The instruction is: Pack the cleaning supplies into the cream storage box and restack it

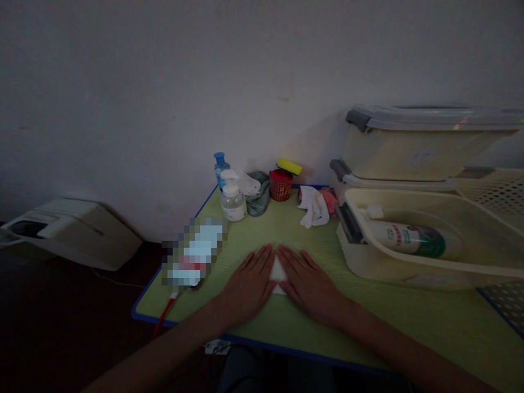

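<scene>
Both the left grip (250, 283) and the right grip (310, 284) are spread flat, facing down; between them a white piece (279, 275), partly hidden, lies on the green worktop (262, 325), well apart from the pump bottle (234, 206).

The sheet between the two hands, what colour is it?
The sheet is white, as seen in the head view.

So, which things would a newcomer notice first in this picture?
Probably the left hand and right hand, flat on the green table near its front edge, with a white piece between them. Next, perhaps, the yellow sponge on the red pot at the table's back, then the cream bins stacked at right.
</scene>
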The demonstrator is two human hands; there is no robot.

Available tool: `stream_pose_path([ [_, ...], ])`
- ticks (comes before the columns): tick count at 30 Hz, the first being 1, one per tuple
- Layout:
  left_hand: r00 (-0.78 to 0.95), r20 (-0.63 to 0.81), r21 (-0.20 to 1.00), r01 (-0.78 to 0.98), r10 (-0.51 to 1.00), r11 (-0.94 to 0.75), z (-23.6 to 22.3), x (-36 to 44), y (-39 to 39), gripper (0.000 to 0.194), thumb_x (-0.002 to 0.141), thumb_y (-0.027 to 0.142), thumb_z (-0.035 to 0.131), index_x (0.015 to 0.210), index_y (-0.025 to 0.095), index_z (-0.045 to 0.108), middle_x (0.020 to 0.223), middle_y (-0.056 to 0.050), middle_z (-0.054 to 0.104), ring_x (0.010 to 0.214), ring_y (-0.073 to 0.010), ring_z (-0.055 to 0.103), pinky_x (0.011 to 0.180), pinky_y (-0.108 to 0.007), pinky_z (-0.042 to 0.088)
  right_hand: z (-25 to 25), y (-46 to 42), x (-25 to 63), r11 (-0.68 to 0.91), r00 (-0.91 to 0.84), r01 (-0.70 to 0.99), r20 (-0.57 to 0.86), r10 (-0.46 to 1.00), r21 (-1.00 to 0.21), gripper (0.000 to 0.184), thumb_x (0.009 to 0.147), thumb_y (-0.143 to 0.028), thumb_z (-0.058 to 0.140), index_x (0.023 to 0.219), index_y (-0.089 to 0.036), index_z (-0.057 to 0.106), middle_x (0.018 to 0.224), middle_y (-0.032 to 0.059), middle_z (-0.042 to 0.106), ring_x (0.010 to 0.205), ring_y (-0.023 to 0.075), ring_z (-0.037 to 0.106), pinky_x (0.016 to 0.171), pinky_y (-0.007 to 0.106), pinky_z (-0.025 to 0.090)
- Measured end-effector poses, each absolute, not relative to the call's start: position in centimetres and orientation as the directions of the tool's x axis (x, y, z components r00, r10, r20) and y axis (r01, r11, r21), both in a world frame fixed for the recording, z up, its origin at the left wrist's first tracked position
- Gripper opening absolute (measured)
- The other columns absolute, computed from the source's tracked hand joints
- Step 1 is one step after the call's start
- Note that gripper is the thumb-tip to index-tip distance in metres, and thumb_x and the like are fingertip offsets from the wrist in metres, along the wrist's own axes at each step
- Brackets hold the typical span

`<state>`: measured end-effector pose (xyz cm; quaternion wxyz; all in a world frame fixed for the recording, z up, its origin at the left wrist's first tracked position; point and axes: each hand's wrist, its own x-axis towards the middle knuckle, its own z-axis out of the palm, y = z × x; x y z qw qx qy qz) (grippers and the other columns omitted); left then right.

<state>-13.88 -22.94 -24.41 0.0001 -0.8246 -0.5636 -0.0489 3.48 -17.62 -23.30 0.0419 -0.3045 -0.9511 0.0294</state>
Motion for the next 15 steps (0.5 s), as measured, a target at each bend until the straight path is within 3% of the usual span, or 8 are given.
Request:
stream_pose_path([
  [15,0.359,0.113,0.027,0.931,0.926,-0.364,-24.6,-13.95,-23.0,0.051,0.092,0.034,0.024,0.135,0.006,0.027,0.144,-0.016,0.025,0.134,-0.0213,0.02,0.109,-0.039,0.024,-23.13,-17.82,3.57,0.794,-0.795,0.597,0.044,0.604,-0.117,0.053,0.089,-0.034,0.033,0.136,-0.008,0.032,0.141,0.0156,0.031,0.131,0.0243,0.028,0.105,0.053,0.023],
])
